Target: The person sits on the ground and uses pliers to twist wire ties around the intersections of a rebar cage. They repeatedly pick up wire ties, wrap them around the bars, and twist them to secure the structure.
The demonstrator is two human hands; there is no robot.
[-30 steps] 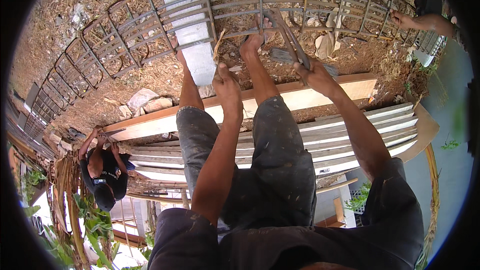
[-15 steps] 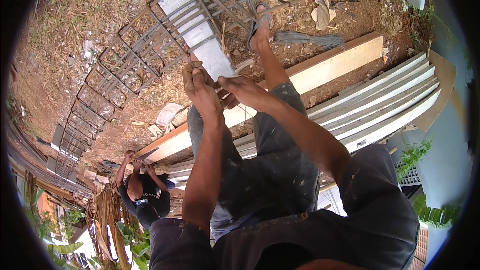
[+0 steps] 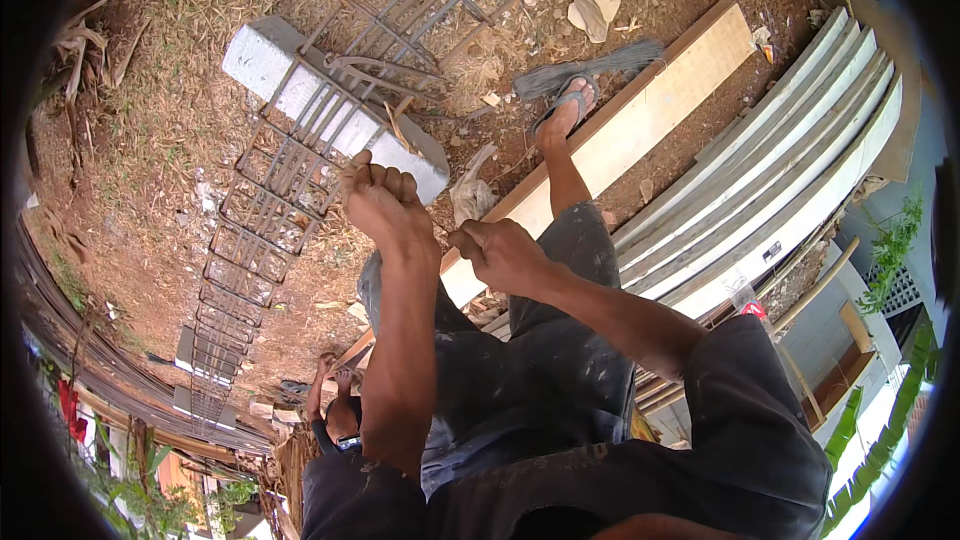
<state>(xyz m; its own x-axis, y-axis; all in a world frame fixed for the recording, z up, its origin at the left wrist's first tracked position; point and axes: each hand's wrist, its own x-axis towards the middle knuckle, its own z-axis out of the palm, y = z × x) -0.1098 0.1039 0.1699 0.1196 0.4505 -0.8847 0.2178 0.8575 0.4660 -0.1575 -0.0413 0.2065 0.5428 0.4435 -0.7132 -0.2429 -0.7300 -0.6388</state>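
Long rust-brown steel-rod cage [image 3: 280,168] lies left, crossing a pale grey rectangular concrete beam [image 3: 262,52]. Your left hand [image 3: 388,205] curls its fingers in at the cage's right edge; your right hand [image 3: 505,255] is clenched, nearer and apart. Can't tell whether either grips anything. Best, I judge: steady the left, work the right evenly, knuckles clear of rods.

Counted around one rebar cage [image 3: 270,192] are one pale block [image 3: 262,60] beneath it, one left hand [image 3: 385,205] and one right hand [image 3: 503,256], and, to its right, one wire bundle [image 3: 620,60], one plank [image 3: 650,112] and several boards [image 3: 800,175] (their edges partly merge).
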